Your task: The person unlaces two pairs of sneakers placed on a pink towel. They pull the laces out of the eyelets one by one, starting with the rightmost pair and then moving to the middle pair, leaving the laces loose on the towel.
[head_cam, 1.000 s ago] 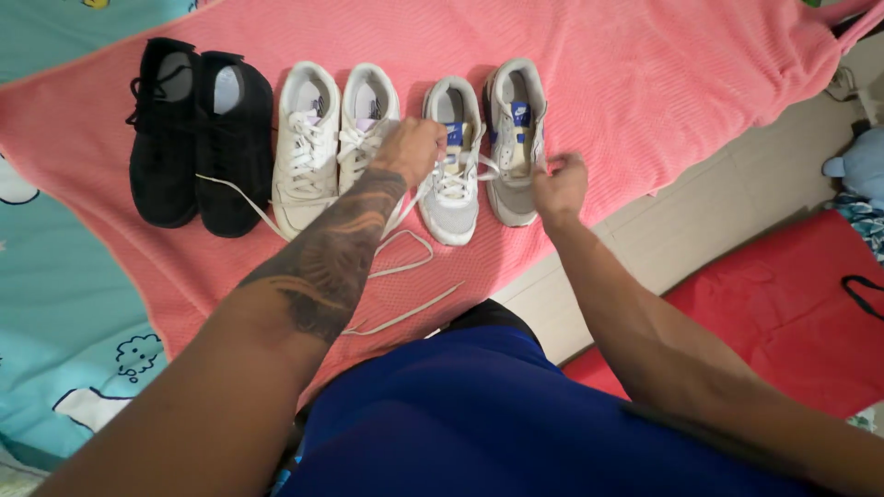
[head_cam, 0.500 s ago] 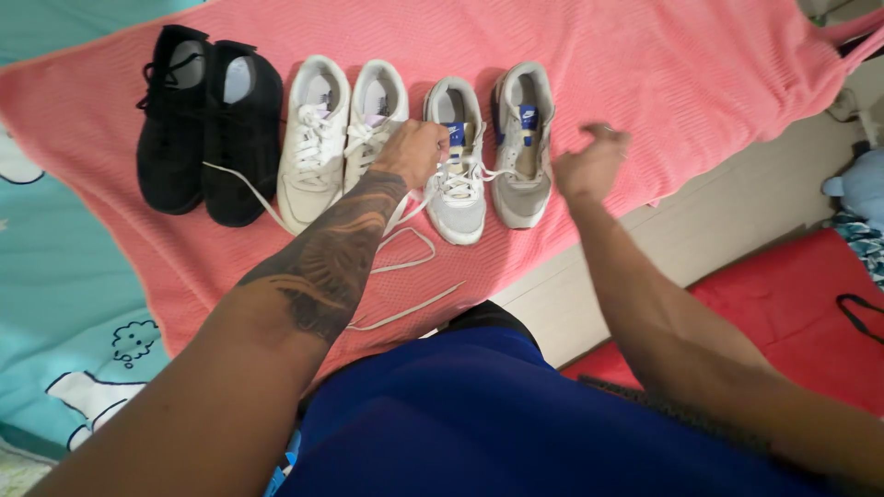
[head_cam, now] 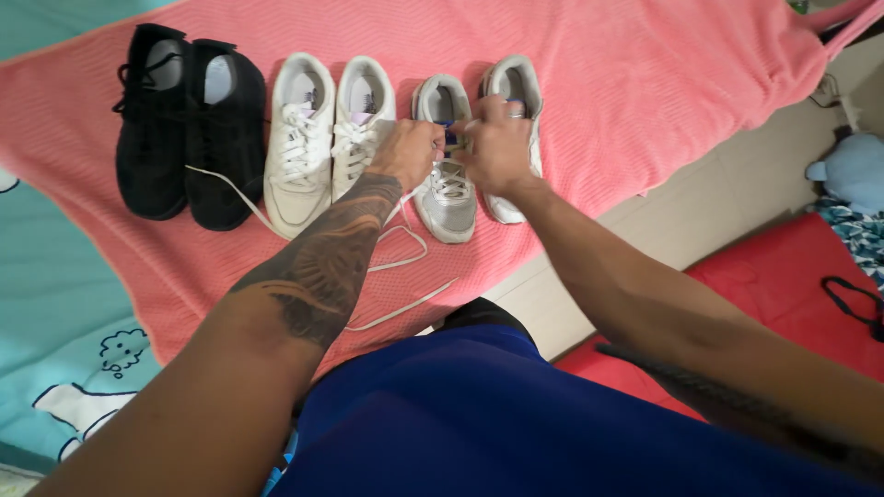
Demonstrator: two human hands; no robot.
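Here a coral-pink blanket (head_cam: 645, 83) spreads over a teal sheet (head_cam: 46, 304) printed with cartoon shapes, and it carries everything the fingers work on. Right of the fingers the blanket ends at a pale floor (head_cam: 727, 202), with a red mat (head_cam: 792, 304) nearer the body and a blue soft toy (head_cam: 852, 170) at the far edge.

Well left of the fingers stands a pair of black shoes (head_cam: 180, 129); just left of them, a pair of white sneakers (head_cam: 318, 138). Below them, toward the body, a loose white lace (head_cam: 401, 262) trails across the blanket.

The grey sneaker (head_cam: 447, 189) with the blue tongue lies directly under both hands, toe toward the person, its twin (head_cam: 516, 83) touching it on the right. The left hand (head_cam: 408, 152) is clenched at the top of the lacing, and the right hand (head_cam: 497, 147) meets it there, fingers pinched on what appears to be the lace ends, though the exact grip is hidden.

To do this lacing well, it seems wise to keep both ends equally taut, pull straight away from the eyelets, and steady the shoe so it does not slide against its twin.
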